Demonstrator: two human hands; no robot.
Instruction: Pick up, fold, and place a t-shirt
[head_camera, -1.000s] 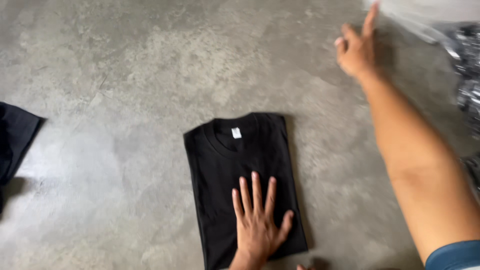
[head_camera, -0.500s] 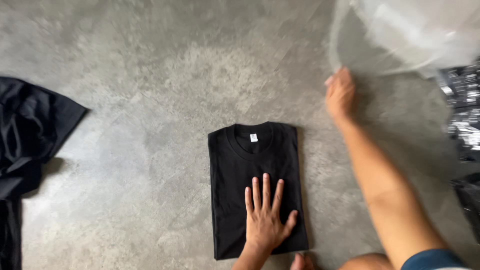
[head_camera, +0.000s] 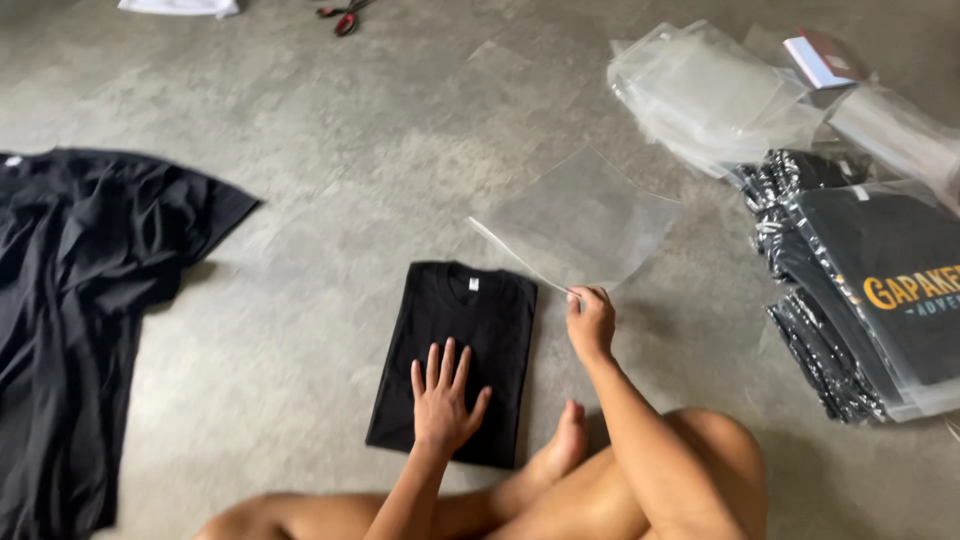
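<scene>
Grey concrete floor (head_camera: 330, 130): left hand (head_camera: 443, 398), fingers spread, pressed flat on folded black shirt (head_camera: 455, 340); right hand (head_camera: 590, 322), grip pinched shut on clear plastic bag (head_camera: 580, 225) just beside the shirt.

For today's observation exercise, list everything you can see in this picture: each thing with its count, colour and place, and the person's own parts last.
Folded T-shirt: one, black, on the floor in the middle, under the left hand.
Clear plastic bag: one, see-through, held up just right of the folded T-shirt.
Loose shirts: a spread heap, black, at the left edge; count unclear.
Empty bags: a pile, clear, top right.
Packed shirts: a stack in clear bags, black, at the right edge.
Scissors: one pair, red handles, top centre.
White cloth: one, top left edge.
Floor: grey concrete.
Left hand: flat on the folded T-shirt.
Right hand: pinching the bag's corner.
Bare legs: folded, bottom edge.
</scene>
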